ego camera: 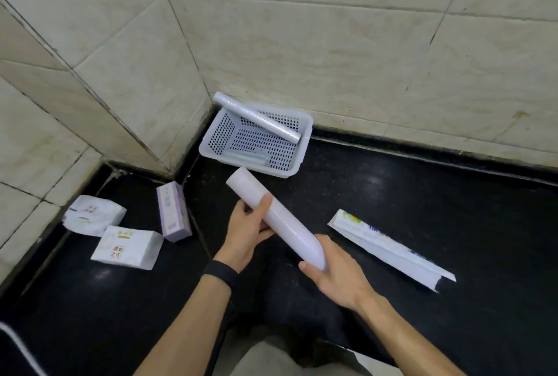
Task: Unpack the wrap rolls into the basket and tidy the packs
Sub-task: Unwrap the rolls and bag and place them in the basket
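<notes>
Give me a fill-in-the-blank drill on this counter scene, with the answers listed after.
1. The left hand, wearing a ___ wristband, and the right hand grip one white roll.
2. A second roll rests slanted across the white ___ in the corner.
3. The purple box stands ___ beside two white packs.
4. The opened carton lies to the ___ of the right hand.
Missing words: black, basket, upright, right.
</notes>
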A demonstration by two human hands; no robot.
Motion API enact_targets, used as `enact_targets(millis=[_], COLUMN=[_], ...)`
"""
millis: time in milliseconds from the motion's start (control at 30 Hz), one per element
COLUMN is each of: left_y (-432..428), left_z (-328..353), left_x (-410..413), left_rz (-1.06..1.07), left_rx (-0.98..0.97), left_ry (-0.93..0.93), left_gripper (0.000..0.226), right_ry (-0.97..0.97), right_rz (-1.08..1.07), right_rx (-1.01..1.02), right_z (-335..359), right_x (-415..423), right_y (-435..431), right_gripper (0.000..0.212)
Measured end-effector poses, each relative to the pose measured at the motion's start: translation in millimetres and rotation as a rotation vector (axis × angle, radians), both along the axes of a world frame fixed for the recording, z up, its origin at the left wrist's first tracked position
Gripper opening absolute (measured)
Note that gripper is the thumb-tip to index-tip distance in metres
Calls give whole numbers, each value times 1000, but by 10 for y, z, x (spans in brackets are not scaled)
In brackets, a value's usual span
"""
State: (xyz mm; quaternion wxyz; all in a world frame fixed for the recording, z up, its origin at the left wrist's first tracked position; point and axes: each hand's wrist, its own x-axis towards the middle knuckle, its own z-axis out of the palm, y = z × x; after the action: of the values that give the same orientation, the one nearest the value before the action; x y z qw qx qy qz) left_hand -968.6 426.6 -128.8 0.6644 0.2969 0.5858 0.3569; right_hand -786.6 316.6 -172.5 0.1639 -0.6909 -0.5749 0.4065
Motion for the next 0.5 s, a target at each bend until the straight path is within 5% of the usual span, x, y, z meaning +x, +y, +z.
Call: enact_targets(millis=[500], left_y=[1400], left_z=[-81], left_x=[-508], left_rz=[-3], left_rx=[117], left_ry=[-96], left_gripper=[48], right_ry=[-132], right_rz=[73], right_rx=[282], right_z=[27], right_x=[-648], right_y=[1632], right_gripper=[67])
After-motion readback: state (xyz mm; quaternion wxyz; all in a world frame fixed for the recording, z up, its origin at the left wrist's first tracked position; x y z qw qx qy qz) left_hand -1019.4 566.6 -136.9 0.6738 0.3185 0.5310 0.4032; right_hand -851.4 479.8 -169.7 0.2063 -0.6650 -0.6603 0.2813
